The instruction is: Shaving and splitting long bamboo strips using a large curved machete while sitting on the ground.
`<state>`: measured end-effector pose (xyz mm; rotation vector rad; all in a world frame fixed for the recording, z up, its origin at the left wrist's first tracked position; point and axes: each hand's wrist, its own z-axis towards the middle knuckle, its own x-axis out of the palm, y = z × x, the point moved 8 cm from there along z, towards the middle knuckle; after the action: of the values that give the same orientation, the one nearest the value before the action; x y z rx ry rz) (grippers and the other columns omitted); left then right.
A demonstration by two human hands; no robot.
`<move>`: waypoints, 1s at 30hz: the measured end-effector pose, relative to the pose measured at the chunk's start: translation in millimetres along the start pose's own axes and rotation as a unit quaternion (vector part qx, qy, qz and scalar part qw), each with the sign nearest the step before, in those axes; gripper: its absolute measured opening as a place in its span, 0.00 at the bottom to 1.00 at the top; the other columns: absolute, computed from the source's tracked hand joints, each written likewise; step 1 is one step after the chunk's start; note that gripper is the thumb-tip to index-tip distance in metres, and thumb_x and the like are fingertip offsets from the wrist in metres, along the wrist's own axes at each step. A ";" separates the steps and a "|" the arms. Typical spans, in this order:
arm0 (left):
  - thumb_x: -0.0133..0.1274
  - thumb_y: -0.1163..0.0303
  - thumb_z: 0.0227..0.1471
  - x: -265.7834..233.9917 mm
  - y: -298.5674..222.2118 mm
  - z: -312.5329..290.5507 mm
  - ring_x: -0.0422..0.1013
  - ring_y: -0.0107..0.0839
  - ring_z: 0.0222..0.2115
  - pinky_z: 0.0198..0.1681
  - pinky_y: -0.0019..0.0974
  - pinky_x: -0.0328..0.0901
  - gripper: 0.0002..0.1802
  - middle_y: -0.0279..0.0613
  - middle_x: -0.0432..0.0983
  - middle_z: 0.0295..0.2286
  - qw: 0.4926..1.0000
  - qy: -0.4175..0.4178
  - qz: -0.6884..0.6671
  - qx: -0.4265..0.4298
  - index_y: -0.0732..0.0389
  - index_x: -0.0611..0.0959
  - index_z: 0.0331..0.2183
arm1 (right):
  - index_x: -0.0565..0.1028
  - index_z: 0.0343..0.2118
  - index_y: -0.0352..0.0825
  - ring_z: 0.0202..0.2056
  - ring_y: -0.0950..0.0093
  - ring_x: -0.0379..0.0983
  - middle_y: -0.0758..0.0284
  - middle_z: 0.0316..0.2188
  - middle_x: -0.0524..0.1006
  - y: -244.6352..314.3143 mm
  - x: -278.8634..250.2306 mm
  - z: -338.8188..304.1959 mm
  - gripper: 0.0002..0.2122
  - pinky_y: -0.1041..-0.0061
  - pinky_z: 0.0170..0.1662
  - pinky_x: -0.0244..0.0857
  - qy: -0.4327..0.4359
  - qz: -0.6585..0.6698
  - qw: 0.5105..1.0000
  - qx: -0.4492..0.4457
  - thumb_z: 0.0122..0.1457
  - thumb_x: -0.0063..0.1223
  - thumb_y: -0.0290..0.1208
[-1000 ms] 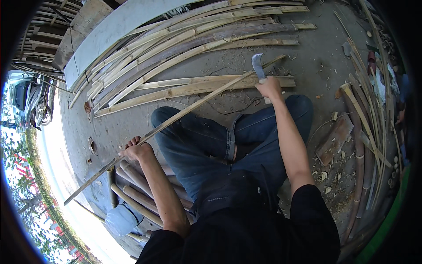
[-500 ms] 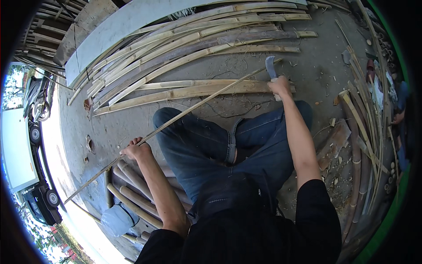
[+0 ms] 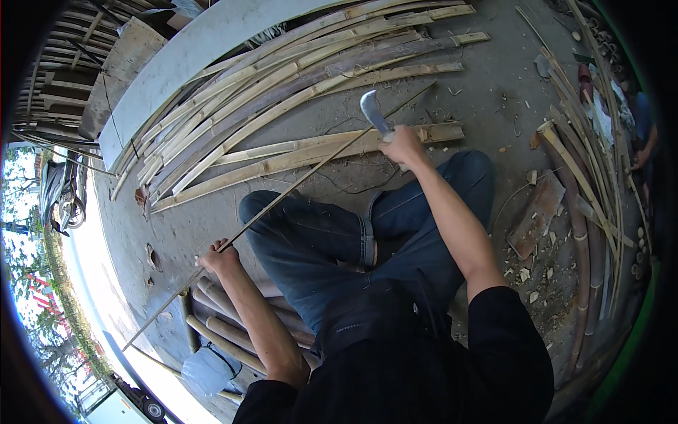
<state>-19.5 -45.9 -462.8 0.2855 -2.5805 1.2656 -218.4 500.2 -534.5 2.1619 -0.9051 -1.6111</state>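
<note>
My left hand (image 3: 220, 260) has its fingers curled closed round a thin bamboo strip (image 3: 304, 179); strip slants from lower left, over my left knee (image 3: 263, 212), up past the right hand (image 3: 405, 146). Right fingers wrapped tight on the handle of a curved knife (image 3: 371, 108); blade crosses the strip's upper part, can't tell if touching. Split bamboo lengths (image 3: 265, 167) lie on the floor (image 3: 487, 88) just beyond my knees, poles (image 3: 226, 344) beside my left forearm.
</note>
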 end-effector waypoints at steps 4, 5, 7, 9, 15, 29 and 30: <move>0.21 0.33 0.64 12.1 15.3 -5.7 0.48 0.32 0.21 0.23 0.36 0.52 0.36 0.37 0.53 0.22 0.999 0.009 0.023 0.021 0.59 0.60 0.30 | 0.81 0.34 0.25 0.39 0.53 0.80 0.47 0.34 0.82 -105.9 -56.6 56.6 0.17 0.62 0.42 0.73 -0.035 0.006 0.991 0.126 0.47 0.63 0.36; 0.21 0.34 0.64 11.4 14.3 -7.9 0.48 0.32 0.20 0.23 0.36 0.52 0.35 0.37 0.52 0.21 0.999 -0.006 0.028 0.035 0.59 0.60 0.30 | 0.81 0.34 0.25 0.38 0.54 0.81 0.47 0.34 0.82 -116.5 -61.4 55.9 0.17 0.63 0.41 0.73 -0.050 0.002 0.985 0.162 0.47 0.63 0.36; 0.22 0.34 0.64 2.1 -1.9 -5.2 0.47 0.32 0.20 0.23 0.36 0.53 0.36 0.37 0.53 0.22 0.998 -0.025 0.018 0.048 0.60 0.60 0.30 | 0.81 0.35 0.25 0.37 0.54 0.81 0.47 0.33 0.82 -40.6 -31.5 24.6 0.17 0.63 0.40 0.74 0.001 0.025 0.994 0.110 0.46 0.64 0.35; 0.22 0.34 0.64 2.3 -3.6 -3.3 0.47 0.32 0.20 0.24 0.36 0.54 0.36 0.37 0.53 0.22 0.998 -0.029 0.015 0.048 0.60 0.60 0.31 | 0.81 0.35 0.25 0.37 0.53 0.81 0.45 0.32 0.81 19.7 15.7 -21.5 0.18 0.61 0.41 0.75 0.066 0.059 0.996 -0.005 0.45 0.64 0.36; 0.23 0.39 0.66 -11.9 -5.8 29.7 0.61 0.36 0.26 0.32 0.44 0.65 0.38 0.41 0.66 0.30 0.997 -0.068 0.030 -0.001 0.68 0.67 0.48 | 0.78 0.36 0.27 0.39 0.48 0.79 0.45 0.32 0.80 107.0 78.4 -109.4 0.19 0.56 0.48 0.72 0.107 0.054 0.979 -0.164 0.45 0.64 0.37; 0.22 0.56 0.68 34.3 0.5 6.9 0.58 0.53 0.63 0.67 0.61 0.52 0.32 0.57 0.59 0.62 0.988 0.134 0.029 -0.073 0.67 0.61 0.62 | 0.76 0.42 0.25 0.44 0.49 0.78 0.44 0.38 0.80 76.5 69.1 -85.0 0.23 0.58 0.50 0.71 0.088 0.063 0.993 -0.052 0.48 0.65 0.38; 0.22 0.56 0.68 35.0 -0.4 8.5 0.57 0.53 0.63 0.67 0.62 0.51 0.32 0.57 0.58 0.62 0.987 0.137 0.032 -0.076 0.68 0.61 0.62 | 0.76 0.43 0.25 0.44 0.48 0.77 0.44 0.38 0.80 94.9 79.9 -105.0 0.24 0.58 0.51 0.71 0.134 0.055 0.984 -0.102 0.47 0.65 0.38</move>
<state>-53.8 -55.1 -456.7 -0.0030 -2.4473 1.0375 -135.3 363.6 -505.3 2.0816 -0.7286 -1.2615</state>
